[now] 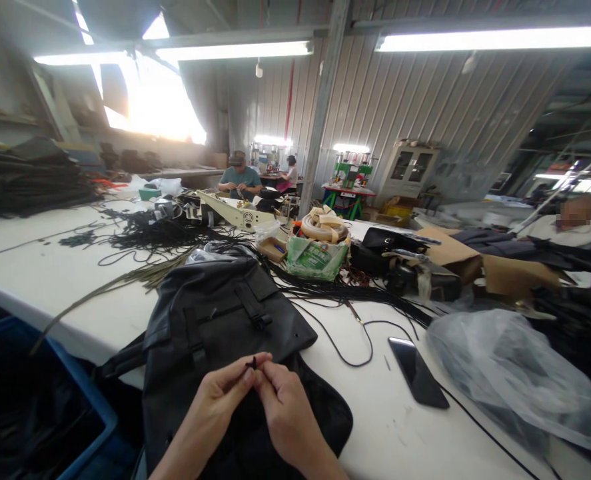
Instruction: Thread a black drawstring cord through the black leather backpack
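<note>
Hands [284, 399] pinching small dark piece [254, 363] over black bag [225, 317] (phone [418, 373] nearby).

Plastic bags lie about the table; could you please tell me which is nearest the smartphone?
The large, crumpled translucent bag immediately right of the smartphone; the other bags look smaller and lie farther off.

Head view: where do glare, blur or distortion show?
Head view: window blown out, upper left; lights glaring overhead; left edge soft and stretched; phone reflecting at its far end; dark piece between left hand and right hand too small to identify.
</note>
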A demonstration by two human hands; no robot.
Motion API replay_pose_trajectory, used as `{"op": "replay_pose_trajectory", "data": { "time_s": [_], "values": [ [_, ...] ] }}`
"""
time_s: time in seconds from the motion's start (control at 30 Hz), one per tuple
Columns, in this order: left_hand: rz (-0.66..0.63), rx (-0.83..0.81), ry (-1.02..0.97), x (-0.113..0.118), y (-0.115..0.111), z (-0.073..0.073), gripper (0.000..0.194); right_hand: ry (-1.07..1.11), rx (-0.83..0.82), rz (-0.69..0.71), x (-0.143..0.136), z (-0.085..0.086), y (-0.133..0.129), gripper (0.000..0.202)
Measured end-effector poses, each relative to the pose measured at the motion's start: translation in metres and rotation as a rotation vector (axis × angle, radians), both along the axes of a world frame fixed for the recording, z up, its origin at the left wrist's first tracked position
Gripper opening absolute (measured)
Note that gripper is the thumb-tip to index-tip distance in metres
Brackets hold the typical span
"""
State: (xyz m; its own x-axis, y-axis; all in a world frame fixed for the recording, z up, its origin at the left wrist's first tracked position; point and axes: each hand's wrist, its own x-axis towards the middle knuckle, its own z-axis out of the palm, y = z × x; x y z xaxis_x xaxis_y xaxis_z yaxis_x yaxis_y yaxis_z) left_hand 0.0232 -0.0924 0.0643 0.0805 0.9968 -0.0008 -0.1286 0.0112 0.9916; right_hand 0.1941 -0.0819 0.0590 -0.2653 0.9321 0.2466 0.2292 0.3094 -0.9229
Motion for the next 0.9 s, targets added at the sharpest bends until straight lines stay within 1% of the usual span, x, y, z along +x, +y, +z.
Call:
{"op": "replay_pose_trajectory", "data": {
  "time_s": [0.17,0.27,0.33,0.37,0.43,0.47,0.53,0.63,0.7,0.8,0.83,0.9],
  "values": [
    [0.004,-0.056,-0.023,0.004,-0.002,0.014,0.044,-0.053,-0.006,0.0,-0.001,0.005,0.001,0.039],
    [0.06,-0.073,-0.042,0.009,-0.001,0.019,0.042,-0.053,-0.007,0.023,-0.002,0.014,0.001,0.041],
    [0.119,-0.046,-0.042,0.012,0.003,0.024,0.04,-0.06,0.043,0.043,0.001,0.021,0.004,0.038],
    [0.15,-0.023,-0.039,0.012,0.006,0.029,0.039,-0.071,0.08,0.035,0.004,0.024,0.007,0.034],
    [0.211,0.043,-0.057,0.011,0.015,0.044,0.035,-0.093,0.133,-0.048,0.015,0.025,0.014,0.029],
    [0.232,0.082,-0.085,0.009,0.022,0.055,0.033,-0.096,0.132,-0.108,0.021,0.023,0.018,0.03],
    [0.246,0.164,-0.182,0.002,0.038,0.083,0.027,-0.079,0.08,-0.2,0.034,0.013,0.026,0.035],
    [0.221,0.254,-0.29,-0.011,0.069,0.134,0.016,-0.047,0.006,-0.216,0.047,-0.011,0.032,0.04],
    [0.186,0.291,-0.338,-0.018,0.089,0.169,0.011,-0.034,0.008,-0.223,0.05,-0.028,0.031,0.04],
    [0.159,0.35,-0.326,-0.021,0.112,0.215,0.025,-0.015,0.032,-0.249,0.047,-0.048,0.025,0.037],
    [0.15,0.378,-0.293,-0.019,0.115,0.229,0.028,-0.016,0.043,-0.254,0.045,-0.053,0.022,0.035],
    [0.136,0.452,-0.205,-0.012,0.114,0.257,0.03,-0.041,0.094,-0.248,0.042,-0.059,0.019,0.036]
  ]
}}
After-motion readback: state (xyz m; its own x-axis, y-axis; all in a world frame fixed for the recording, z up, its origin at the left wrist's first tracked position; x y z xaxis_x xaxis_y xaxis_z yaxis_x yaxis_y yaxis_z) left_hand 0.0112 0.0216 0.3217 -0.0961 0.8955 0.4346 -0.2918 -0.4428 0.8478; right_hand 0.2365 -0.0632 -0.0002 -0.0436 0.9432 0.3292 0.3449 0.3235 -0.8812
